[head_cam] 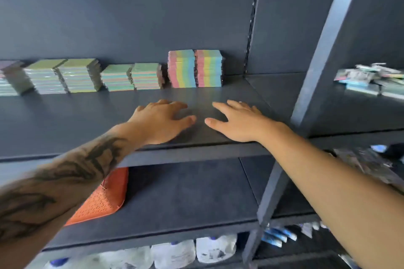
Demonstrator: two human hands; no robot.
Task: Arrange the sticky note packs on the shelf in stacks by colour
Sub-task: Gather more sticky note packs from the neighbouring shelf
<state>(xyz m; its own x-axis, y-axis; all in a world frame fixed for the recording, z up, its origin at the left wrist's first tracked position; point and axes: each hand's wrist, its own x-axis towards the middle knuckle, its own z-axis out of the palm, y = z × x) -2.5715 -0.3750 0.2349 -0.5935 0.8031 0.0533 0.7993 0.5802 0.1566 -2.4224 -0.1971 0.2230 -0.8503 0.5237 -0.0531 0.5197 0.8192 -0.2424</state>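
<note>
Sticky note packs stand in stacks along the back of a dark shelf (87,120). Two rainbow-striped stacks (195,68) sit at the right end. Left of them are two green-topped stacks (131,77), then two taller olive-topped stacks (63,75), and a purple-topped stack (12,77) at the far left edge. My left hand (160,120) and my right hand (237,121) lie over the shelf's front part with fingers spread, palms down, holding nothing. Both are in front of the rainbow stacks and apart from them.
An orange perforated tray (105,196) lies on the shelf below. White plastic jugs (175,253) stand on the lowest level. A dark upright post (314,67) divides off the right bay, where loose packaged items (369,81) lie.
</note>
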